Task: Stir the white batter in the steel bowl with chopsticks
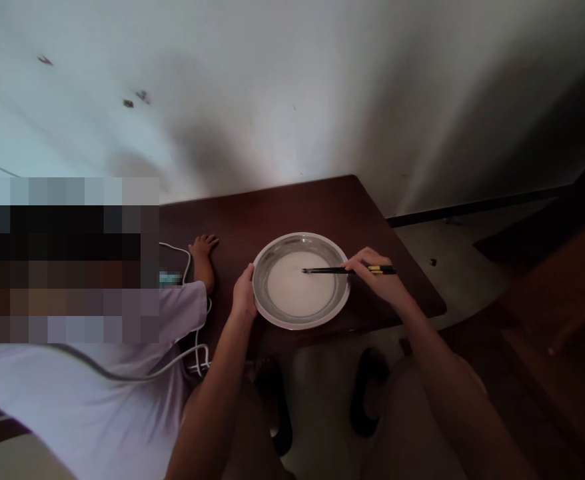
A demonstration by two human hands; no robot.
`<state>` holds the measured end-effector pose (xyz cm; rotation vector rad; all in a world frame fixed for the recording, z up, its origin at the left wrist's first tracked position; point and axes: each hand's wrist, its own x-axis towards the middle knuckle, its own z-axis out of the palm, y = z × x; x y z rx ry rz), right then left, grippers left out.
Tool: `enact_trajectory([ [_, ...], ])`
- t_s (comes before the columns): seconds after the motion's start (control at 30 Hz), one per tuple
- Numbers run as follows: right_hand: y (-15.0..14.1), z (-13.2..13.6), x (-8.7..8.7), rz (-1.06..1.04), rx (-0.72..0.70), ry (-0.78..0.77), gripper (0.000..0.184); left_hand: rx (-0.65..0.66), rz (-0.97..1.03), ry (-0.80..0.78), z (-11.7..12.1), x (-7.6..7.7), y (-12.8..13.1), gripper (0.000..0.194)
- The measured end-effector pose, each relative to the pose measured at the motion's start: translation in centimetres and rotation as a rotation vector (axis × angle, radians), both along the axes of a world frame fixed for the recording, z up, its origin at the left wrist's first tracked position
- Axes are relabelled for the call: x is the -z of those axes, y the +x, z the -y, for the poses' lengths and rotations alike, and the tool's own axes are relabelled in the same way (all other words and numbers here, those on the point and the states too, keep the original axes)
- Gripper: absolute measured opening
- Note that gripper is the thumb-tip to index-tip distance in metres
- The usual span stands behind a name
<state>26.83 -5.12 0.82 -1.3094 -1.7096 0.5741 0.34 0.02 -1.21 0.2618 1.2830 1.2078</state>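
A wide metal basin [343, 293] stands near the front edge of the dark red table, with a cloudy white liquid [300, 293] inside. My left hand [244, 293] grips the basin's left rim, the thumb near the top and the other fingers hidden behind the side. In my right hand [376, 275] is a pair of black chopsticks [325, 270] with yellow bands at the back end. They lie almost level across the right rim, their tips over the middle of the liquid. Whether the tips touch the liquid I cannot tell.
To the left sits another person in a pale shirt [122, 400], one hand [203, 245] flat on the table [292, 203]. A white cable [205, 347] runs between us. Behind the table rises a stained wall [272, 100]. Dark wooden furniture [557, 333] stands at the right.
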Motion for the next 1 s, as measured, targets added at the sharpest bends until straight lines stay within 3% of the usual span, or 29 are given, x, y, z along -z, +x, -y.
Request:
enact_trajectory([
  [0.13, 0.05, 0.14, -0.16, -0.096, -0.007, -0.048, 0.027, 0.013, -0.004, -0.007, 0.04, -0.08, 0.03, 0.024],
  [0.27, -0.49, 0.16, -0.06, 0.015, -0.1, -0.038, 0.018, -0.011, -0.018, -0.008, 0.16, -0.32, 0.15, 0.024],
  [0.43, 0.23, 0.05, -0.11, -0.069, 0.027, -0.01, 0.025, 0.022, 0.004, -0.007, 0.36, -0.46, 0.25, 0.027],
  [0.6, -0.33, 0.11, -0.1, -0.026, -0.103, -0.043, 0.021, -0.009, -0.015, -0.001, 0.31, -0.39, 0.23, 0.023],
  [0.7, -0.22, 0.02, -0.1, 0.024, -0.047, 0.004, 0.018, -0.007, -0.019, 0.007, 0.24, -0.22, 0.18, 0.024],
  [0.8, 0.23, 0.03, -0.15, -0.065, 0.027, 0.005, 0.025, 0.021, 0.004, 0.013, 0.19, 0.04, 0.11, 0.025],
  [1.0, -0.49, 0.15, -0.09, 0.031, -0.102, -0.018, 0.019, 0.001, -0.025, 0.018, 0.24, -0.03, 0.1, 0.023],
])
